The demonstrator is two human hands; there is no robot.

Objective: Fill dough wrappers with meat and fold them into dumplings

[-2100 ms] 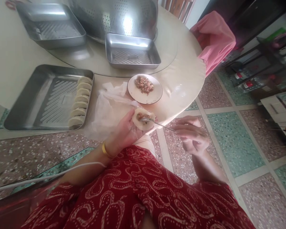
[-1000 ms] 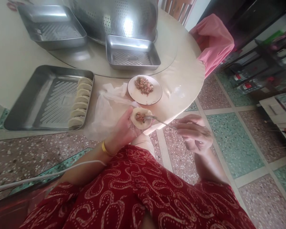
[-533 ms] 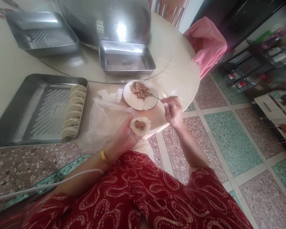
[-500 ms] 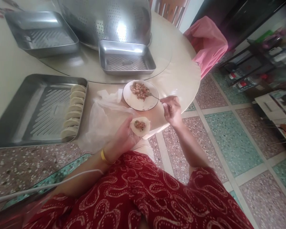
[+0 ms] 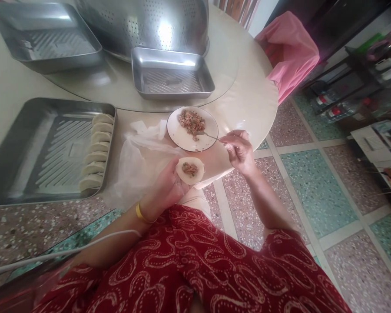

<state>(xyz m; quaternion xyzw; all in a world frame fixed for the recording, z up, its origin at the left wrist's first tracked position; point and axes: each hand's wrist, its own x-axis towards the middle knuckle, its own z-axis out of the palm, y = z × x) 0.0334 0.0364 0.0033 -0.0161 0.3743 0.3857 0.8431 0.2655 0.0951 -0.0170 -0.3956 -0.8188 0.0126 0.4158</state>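
Note:
My left hand (image 5: 165, 186) holds a round, pale dumpling wrapper (image 5: 181, 177) by its left side, near the table's front edge. A small mound of minced filling (image 5: 190, 169) lies in the middle of the wrapper, which is spread open. With its fingers pinched, my right hand (image 5: 238, 150) grips a thin-handled metal utensil (image 5: 211, 136). The utensil's tip touches the edge of the minced filling (image 5: 190, 121) on a white, dark-rimmed plate (image 5: 182, 141). I cannot tell whether its head is a fork or a spoon.
At the left, a large metal tray (image 5: 29, 130) holds a row of several folded dumplings (image 5: 96, 157). Crumpled translucent plastic (image 5: 133, 161) lies between tray and plate. Behind stand a small metal tray (image 5: 172, 93), another metal tray (image 5: 52, 63) and a large perforated metal colander (image 5: 143, 26).
The utensil's tip has shifted slightly left and down on the plate, and my right hand has moved a little right. My left hand still holds the wrapper. The view has shifted slightly.

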